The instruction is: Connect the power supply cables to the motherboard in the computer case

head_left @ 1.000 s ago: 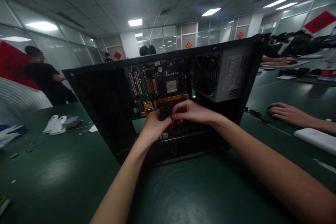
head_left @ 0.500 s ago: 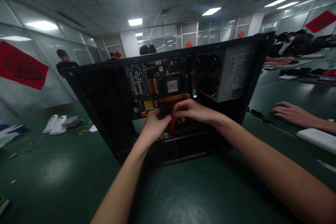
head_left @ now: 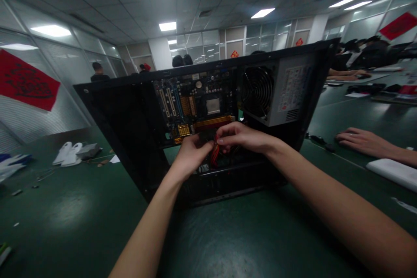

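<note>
right hand (head_left: 239, 134) shifted slightly right, angled inward, fingers pinching red wires (head_left: 215, 155); left hand (head_left: 193, 154) facing it, hold unclear.

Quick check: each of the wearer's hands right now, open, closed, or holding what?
Left hand: partly curled inside the computer case; whether it grips anything cannot be told.
Right hand: closed, pinching red wires.

One computer case (head_left: 120, 130), one motherboard (head_left: 200, 100), one power supply (head_left: 280, 92), two white slots (head_left: 164, 103).
</note>
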### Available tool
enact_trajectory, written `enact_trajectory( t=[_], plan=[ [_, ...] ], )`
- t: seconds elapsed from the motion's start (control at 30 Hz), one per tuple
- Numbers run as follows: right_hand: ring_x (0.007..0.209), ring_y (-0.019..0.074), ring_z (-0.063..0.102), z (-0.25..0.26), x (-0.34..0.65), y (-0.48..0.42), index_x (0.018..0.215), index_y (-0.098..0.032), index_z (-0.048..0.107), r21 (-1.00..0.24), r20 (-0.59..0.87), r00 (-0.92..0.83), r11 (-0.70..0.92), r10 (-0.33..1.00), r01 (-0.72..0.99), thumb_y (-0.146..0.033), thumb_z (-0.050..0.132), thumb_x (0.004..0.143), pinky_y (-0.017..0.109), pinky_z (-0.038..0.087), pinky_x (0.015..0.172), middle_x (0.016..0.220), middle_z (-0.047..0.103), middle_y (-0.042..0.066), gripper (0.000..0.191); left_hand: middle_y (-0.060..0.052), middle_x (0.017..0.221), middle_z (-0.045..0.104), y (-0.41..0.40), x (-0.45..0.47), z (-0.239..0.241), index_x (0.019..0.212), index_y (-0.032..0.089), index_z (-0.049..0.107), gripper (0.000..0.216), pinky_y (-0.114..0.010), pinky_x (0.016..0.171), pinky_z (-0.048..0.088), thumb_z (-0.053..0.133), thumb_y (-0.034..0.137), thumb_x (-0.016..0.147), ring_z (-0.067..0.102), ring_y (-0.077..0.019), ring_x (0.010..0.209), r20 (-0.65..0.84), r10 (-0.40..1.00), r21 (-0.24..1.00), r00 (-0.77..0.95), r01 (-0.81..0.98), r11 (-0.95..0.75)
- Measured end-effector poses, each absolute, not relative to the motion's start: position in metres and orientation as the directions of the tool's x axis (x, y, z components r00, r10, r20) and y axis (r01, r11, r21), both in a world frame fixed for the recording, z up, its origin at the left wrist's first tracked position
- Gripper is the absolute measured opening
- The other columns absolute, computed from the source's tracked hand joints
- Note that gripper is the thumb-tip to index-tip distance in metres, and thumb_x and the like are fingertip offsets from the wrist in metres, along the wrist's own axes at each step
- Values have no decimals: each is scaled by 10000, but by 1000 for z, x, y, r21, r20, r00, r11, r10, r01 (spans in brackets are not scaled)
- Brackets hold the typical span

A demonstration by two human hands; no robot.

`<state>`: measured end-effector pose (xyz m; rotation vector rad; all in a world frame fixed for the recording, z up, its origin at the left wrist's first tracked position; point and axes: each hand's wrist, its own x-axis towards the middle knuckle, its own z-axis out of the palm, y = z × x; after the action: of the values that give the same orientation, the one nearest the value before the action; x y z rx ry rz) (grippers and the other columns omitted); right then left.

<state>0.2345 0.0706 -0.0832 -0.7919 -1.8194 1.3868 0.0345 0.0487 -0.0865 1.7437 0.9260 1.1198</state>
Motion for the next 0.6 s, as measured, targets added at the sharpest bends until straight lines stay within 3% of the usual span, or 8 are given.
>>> enact_trajectory(
  t=[0.37, 0.6],
  plan=[
    [610, 82, 573, -83, 234, 73, 843, -131, 691, -949, 206, -522, 299, 828, 99, -382, 795, 721, 221, 462, 594, 740, 664, 1, 298, -102, 1044, 765, 47, 34, -85, 1022, 91, 738, 317, -318, 842, 520, 670, 298, 792, 692, -238, 949, 323, 893, 904, 313, 179, -389],
    [600, 77, 566, -83, 231, 71, 823, -131, 691, -948, 203, -547, 302, 812, 97, -366, 794, 717, 210, 450, 579, 713, 654, -7, 278, -92, 1003, 766, 49, 35, -88, 975, 105, 735, 286, -299, 816, 524, 686, 256, 736, 697, -217, 899, 312, 895, 906, 318, 184, -381]
  ],
)
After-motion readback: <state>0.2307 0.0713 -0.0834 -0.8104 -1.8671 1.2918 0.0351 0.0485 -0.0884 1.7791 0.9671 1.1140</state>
